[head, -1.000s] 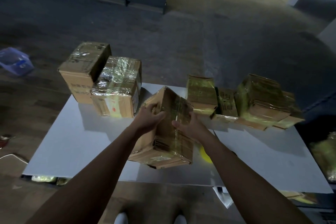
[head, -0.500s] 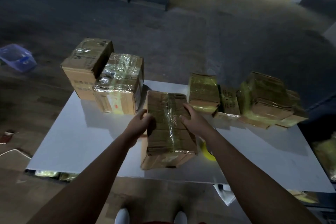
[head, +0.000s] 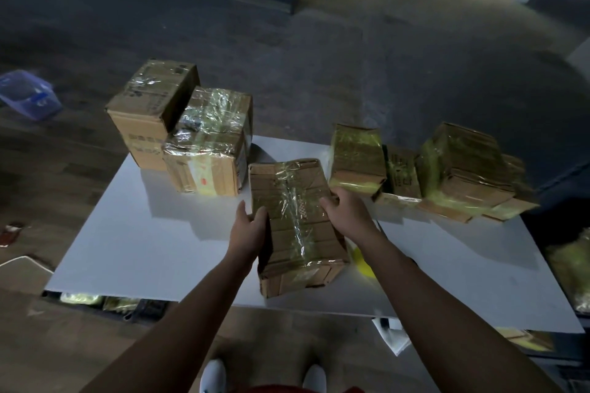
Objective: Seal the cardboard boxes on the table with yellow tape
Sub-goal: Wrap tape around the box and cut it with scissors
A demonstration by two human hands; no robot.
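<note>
Floor (head: 351, 57): dark open ground beyond the table's far edge and off to the left.
Table (head: 143, 249): white top, with bare stretches at the near left and near right, either side of the arms.
Right cluster (head: 463, 169): several closed boxes wrapped in yellowish tape, packed together along the far-right edge, some leaning on one another.
Left pair: a plain box (head: 153, 105) at the far-left corner touches a film-wrapped box (head: 207, 143) just right of it. Both are closed.
Centre box (head: 293, 226): the box in hand, closed, lying mid-table. Its length runs from the far boxes toward the near edge, and its near end is close to that edge. Glossy tape runs down its top.
Left hand (head: 249, 226): grips the centre box's left side, thumb standing clear.
Right hand (head: 346, 210): fingers curled over the box's right top edge.
Blue bin (head: 28, 94): on the floor, well apart from the table; contents unclear.
Yellow tape roll (head: 362, 262): on the table just right of the centre box, mostly hidden under the right forearm.
Writing: dark print on the plain box's front and on a small box (head: 402, 172) in the cluster is too blurred to read. A pale label (head: 204, 182) on the film-wrapped box has a red mark. A dotted patch (head: 301, 206) is on the centre box's top.
</note>
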